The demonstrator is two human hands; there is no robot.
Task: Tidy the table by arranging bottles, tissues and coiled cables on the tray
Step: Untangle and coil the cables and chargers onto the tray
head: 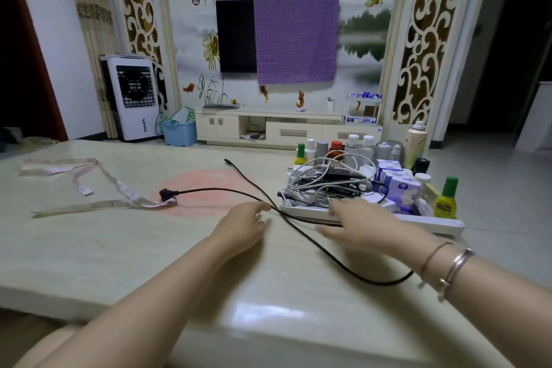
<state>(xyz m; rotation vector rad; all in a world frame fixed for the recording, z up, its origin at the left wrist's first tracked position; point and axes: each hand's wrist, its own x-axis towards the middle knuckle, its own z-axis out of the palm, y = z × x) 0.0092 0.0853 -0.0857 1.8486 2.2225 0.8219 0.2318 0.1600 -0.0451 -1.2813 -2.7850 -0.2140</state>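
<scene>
A long black cable (310,240) lies uncoiled across the table, crossing itself just left of the white tray (430,222). Its plug end (167,194) rests far to the left. My left hand (243,224) hovers at the crossing with loosely bent fingers, the fingertips at the cable. My right hand (361,222) is spread flat over the tray's near-left corner, above the cable. On the tray sit a tangle of white and black cables (325,181), tissue packs (400,185) and several bottles (358,143).
A pale measuring tape (119,188) winds across the left of the table. A green-capped yellow bottle (445,199) stands at the tray's right end, close to the table's right edge. The table's near edge runs just below my forearms.
</scene>
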